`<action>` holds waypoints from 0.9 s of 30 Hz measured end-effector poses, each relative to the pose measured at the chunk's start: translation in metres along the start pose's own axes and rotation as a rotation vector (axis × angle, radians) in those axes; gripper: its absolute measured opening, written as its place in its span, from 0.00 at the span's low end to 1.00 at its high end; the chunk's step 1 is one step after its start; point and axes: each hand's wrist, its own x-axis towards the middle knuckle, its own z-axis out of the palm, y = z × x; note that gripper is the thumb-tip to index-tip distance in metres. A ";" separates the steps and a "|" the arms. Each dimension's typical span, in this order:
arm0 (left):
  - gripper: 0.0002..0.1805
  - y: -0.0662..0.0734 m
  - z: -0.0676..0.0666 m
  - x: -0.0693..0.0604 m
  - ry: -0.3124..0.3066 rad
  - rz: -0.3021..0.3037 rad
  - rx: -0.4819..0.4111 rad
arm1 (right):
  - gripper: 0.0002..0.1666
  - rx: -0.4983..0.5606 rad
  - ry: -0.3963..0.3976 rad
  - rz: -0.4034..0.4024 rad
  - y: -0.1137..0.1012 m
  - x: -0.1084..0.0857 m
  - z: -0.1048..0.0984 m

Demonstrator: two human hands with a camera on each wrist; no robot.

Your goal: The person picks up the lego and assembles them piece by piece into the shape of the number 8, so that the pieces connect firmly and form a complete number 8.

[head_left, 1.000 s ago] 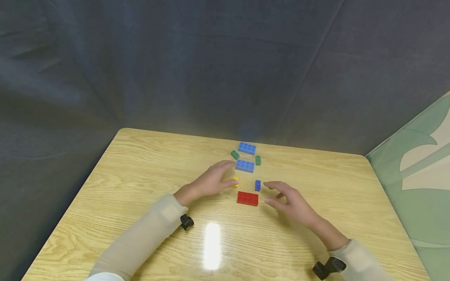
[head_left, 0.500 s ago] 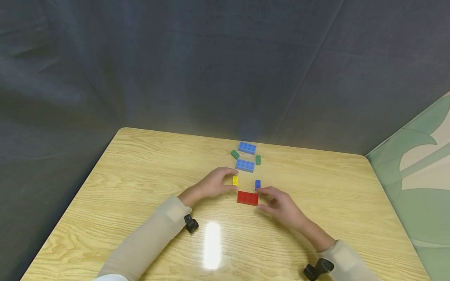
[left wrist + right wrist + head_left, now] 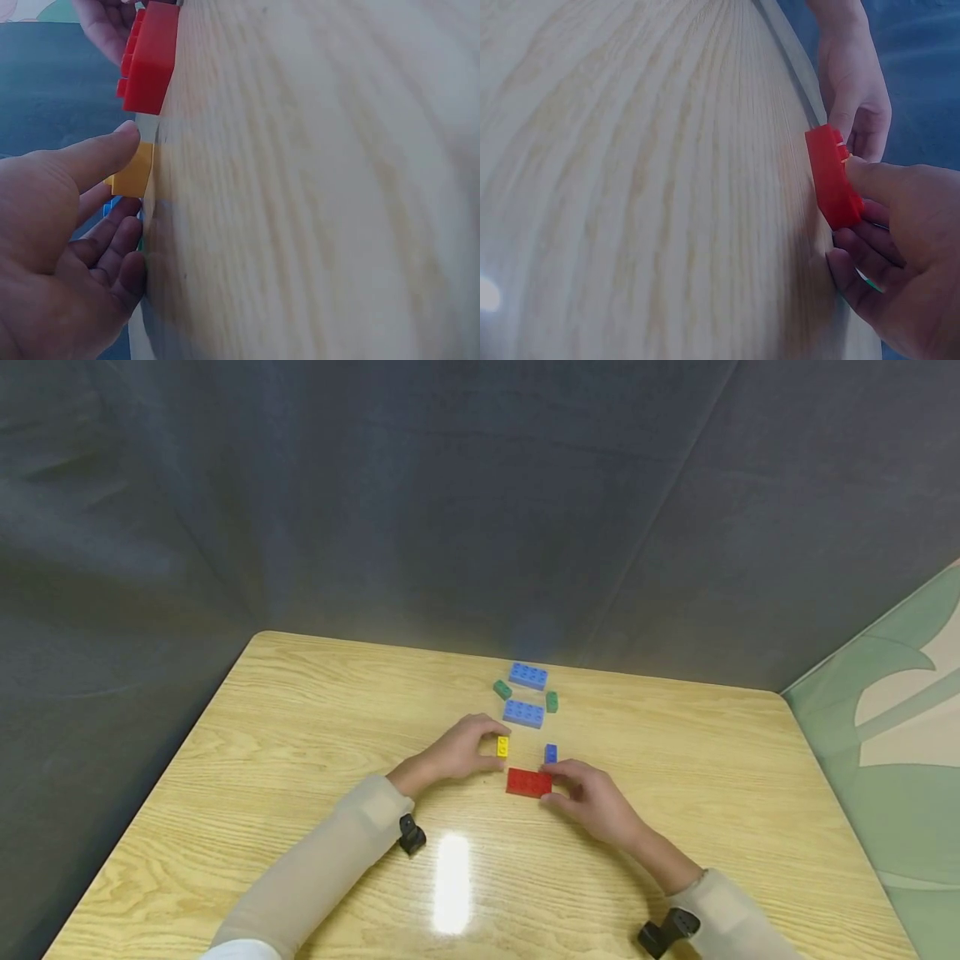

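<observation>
My left hand (image 3: 459,752) has its thumb and fingers curled round the two ends of a small yellow toy brick (image 3: 502,747). In the left wrist view the thumb lies close against the yellow brick (image 3: 133,172). My right hand (image 3: 597,802) holds the right end of a larger red brick (image 3: 528,782) between thumb and fingers; the right wrist view shows the thumb by the studs of the red brick (image 3: 827,176). Both bricks sit on the table. A small blue brick (image 3: 551,752) stands just beyond the right fingertips, partly hidden by them.
Farther back lie two larger light-blue bricks, the nearer brick (image 3: 523,714) and the farther brick (image 3: 528,675). Between them are a tilted green brick (image 3: 502,690) and another green brick (image 3: 552,702). The wooden table (image 3: 315,693) ends at a dark curtain (image 3: 450,527).
My left hand has moved slightly and settled round the yellow brick. My right hand has moved left and toward me, from beside the small blue brick to the red brick's end. The bricks have stayed put.
</observation>
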 end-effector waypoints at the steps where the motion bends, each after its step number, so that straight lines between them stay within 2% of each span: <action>1: 0.27 0.000 0.001 0.001 0.002 -0.002 0.006 | 0.24 -0.005 0.003 -0.005 0.000 0.000 0.001; 10: 0.23 -0.002 0.003 0.000 0.025 0.001 0.018 | 0.22 -0.060 0.029 -0.012 0.001 0.002 0.007; 16: 0.23 -0.001 0.003 0.000 0.025 -0.001 0.013 | 0.22 -0.078 0.025 0.022 0.000 0.003 0.008; 22: 0.24 -0.002 0.002 -0.001 0.041 -0.009 -0.026 | 0.22 -0.070 0.018 0.050 -0.001 0.003 0.008; 27: 0.23 -0.001 0.000 -0.003 0.063 -0.018 -0.060 | 0.23 -0.066 0.019 0.042 0.000 0.003 0.007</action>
